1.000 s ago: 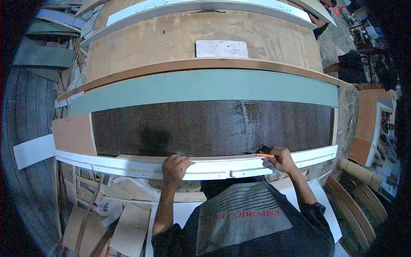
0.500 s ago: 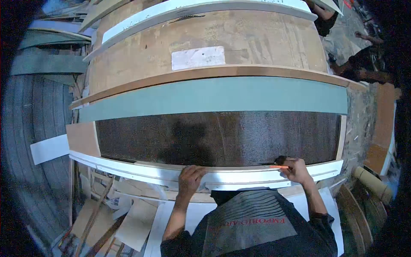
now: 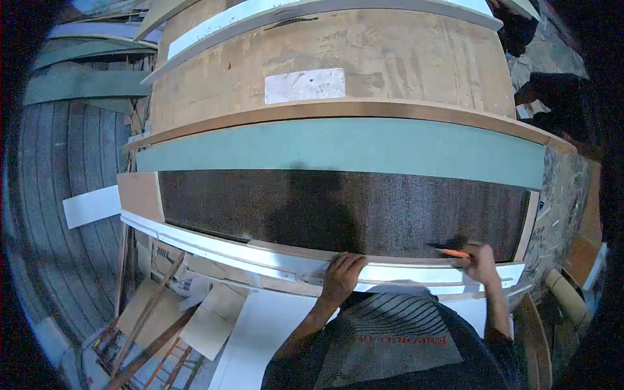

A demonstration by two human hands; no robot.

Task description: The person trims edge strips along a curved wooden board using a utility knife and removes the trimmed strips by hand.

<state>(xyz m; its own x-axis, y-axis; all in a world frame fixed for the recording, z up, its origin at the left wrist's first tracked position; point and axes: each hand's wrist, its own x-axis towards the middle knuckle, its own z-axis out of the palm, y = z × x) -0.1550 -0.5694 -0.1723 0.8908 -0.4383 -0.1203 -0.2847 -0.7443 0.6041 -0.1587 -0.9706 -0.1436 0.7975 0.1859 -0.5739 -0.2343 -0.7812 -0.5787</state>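
Note:
My right hand is closed on a slim orange-handled tool with a dark tip; its exact kind does not show. The tool points left, over the near edge of a dark brown panel. My left hand has its fingers bent over the white edge strip that runs along the panel's near side. Its thumb is not clearly visible. A pale wooden strip borders the panel at its right end, and a pinkish-brown piece at its left.
Beyond the panel lies a pale green board, then a long wooden strip and a stained worktop with a white rectangular piece. Board offcuts lean below left. At the upper right is another person's dark clothing.
My left hand has slid right along the white edge. My right hand and the orange tool have also shifted right, and the tool's tip has come off the edge strip over the panel.

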